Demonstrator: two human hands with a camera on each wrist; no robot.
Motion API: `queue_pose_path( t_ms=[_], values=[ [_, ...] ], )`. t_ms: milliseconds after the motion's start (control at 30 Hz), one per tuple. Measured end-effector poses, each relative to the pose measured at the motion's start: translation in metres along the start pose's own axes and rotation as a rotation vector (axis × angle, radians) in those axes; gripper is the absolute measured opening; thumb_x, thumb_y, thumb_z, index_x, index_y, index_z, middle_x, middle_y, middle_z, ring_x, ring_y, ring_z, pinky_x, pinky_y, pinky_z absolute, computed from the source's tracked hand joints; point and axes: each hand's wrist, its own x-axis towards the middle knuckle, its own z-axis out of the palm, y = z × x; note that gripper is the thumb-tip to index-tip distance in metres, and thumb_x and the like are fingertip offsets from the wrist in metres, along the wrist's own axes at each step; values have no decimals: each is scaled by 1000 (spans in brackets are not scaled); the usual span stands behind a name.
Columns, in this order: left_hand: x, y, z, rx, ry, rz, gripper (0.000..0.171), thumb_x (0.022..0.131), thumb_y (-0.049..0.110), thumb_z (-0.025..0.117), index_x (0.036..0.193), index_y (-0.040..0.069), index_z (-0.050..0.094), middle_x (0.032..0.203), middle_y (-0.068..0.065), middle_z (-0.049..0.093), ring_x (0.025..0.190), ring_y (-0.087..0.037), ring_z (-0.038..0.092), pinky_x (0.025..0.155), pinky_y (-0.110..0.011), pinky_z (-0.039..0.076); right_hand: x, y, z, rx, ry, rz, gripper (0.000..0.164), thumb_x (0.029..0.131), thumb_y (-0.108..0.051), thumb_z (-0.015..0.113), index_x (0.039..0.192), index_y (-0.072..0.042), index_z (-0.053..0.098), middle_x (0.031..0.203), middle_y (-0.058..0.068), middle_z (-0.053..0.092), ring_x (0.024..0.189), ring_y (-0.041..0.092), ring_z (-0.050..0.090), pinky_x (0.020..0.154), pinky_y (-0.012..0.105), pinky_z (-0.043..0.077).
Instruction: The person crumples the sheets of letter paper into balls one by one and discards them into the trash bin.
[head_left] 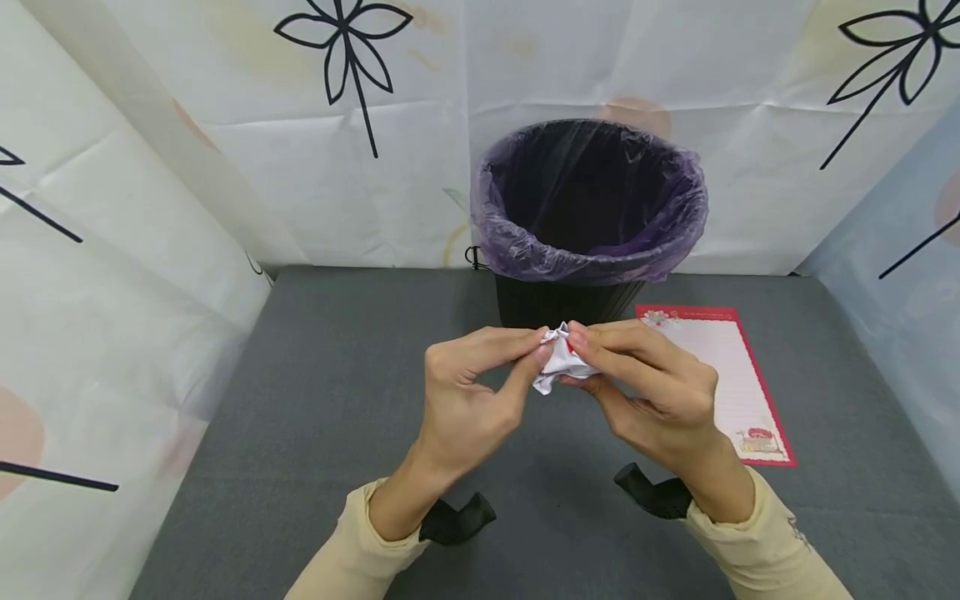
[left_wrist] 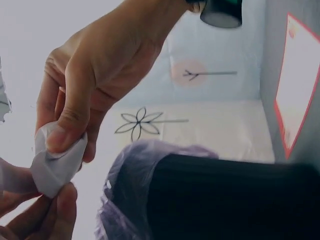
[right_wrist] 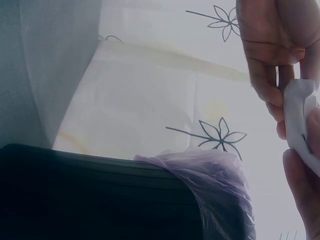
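A small wad of crumpled white paper [head_left: 558,364] with a bit of red on it is held up between both hands, in front of the bin. My left hand [head_left: 468,387] pinches its left side with thumb and forefinger. On the other side, my right hand [head_left: 660,387] grips it between thumb and fingers. In the left wrist view the crumpled paper [left_wrist: 57,160] has fingers on it from above and below. The right wrist view shows the paper [right_wrist: 299,120] at its right edge, partly cut off.
Behind the hands stands a black bin [head_left: 562,300] lined with a purple plastic bag [head_left: 517,250]. A red-bordered sheet of lined paper [head_left: 723,375] lies flat on the grey table [head_left: 337,400], to the right. White cloth [head_left: 420,200] with flower drawings hangs around the table.
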Motion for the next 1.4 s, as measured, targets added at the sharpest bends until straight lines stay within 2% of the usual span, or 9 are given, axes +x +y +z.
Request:
queue_pose_path(
  t_ms=[200, 367, 500, 667, 867, 967, 1167, 1300, 1400],
  values=[
    [1, 1, -10, 109, -174, 79, 27, 88, -11, 70, 115, -11, 71, 108, -16, 73, 91, -20, 69, 74, -27, 57, -1, 0, -3, 12, 22, 67, 20, 91, -10, 78, 99, 9, 77, 90, 23, 73, 81, 24, 69, 82, 20, 54],
    [3, -2, -25, 31, -374, 55, 39, 90, -8, 67, 129, -12, 63, 122, -16, 65, 106, -21, 64, 82, -32, 56, 0, -1, -7, 57, 18, 124, 26, 89, -15, 81, 100, 8, 77, 94, 21, 74, 87, 18, 71, 81, 19, 54],
    [5, -6, -33, -3, -469, 59, 48, 85, -6, 75, 131, -12, 61, 126, -17, 61, 111, -23, 63, 89, -33, 55, 0, -1, -8, 99, 5, 149, 28, 88, -15, 82, 101, 9, 77, 96, 20, 75, 89, 16, 71, 81, 18, 53],
    [6, -12, -34, 32, -468, 151, 48, 81, -5, 83, 125, -11, 66, 123, -17, 59, 106, -24, 62, 86, -31, 55, 1, -2, -11, 184, -17, 199, 29, 88, -14, 81, 102, 11, 76, 99, 19, 75, 89, 14, 71, 76, 17, 53],
    [7, -15, -32, 106, -426, 330, 28, 96, 8, 70, 118, -10, 70, 119, -16, 59, 107, -26, 59, 89, -31, 54, 2, -4, -12, 307, -23, 253, 31, 87, -9, 81, 104, 15, 73, 103, 19, 74, 90, 16, 71, 75, 16, 53],
    [8, -15, -30, 123, -416, 384, 27, 100, 12, 64, 115, -9, 72, 117, -15, 62, 106, -26, 60, 90, -32, 54, 3, -4, -12, 372, -21, 259, 30, 86, -5, 81, 104, 17, 72, 104, 20, 74, 91, 17, 71, 76, 17, 55],
    [11, -19, -28, 60, -404, 412, 19, 97, 4, 67, 107, -10, 74, 109, -14, 65, 100, -26, 61, 88, -32, 55, 5, -4, -14, 370, -58, 248, 30, 84, -6, 82, 102, 16, 73, 101, 18, 74, 92, 18, 71, 79, 19, 55],
    [13, -23, -26, -58, -405, 393, 17, 85, -11, 75, 102, -12, 75, 102, -14, 66, 94, -25, 64, 84, -33, 57, 6, -3, -16, 385, -84, 227, 28, 84, -6, 83, 99, 15, 74, 97, 18, 74, 88, 20, 71, 80, 22, 56],
    [13, -26, -25, -175, -410, 337, 22, 78, -19, 76, 99, -13, 74, 98, -15, 66, 92, -26, 65, 82, -36, 58, 7, -2, -17, 424, -91, 202, 22, 83, -4, 83, 95, 13, 75, 96, 18, 75, 87, 21, 71, 81, 24, 57]
  ],
)
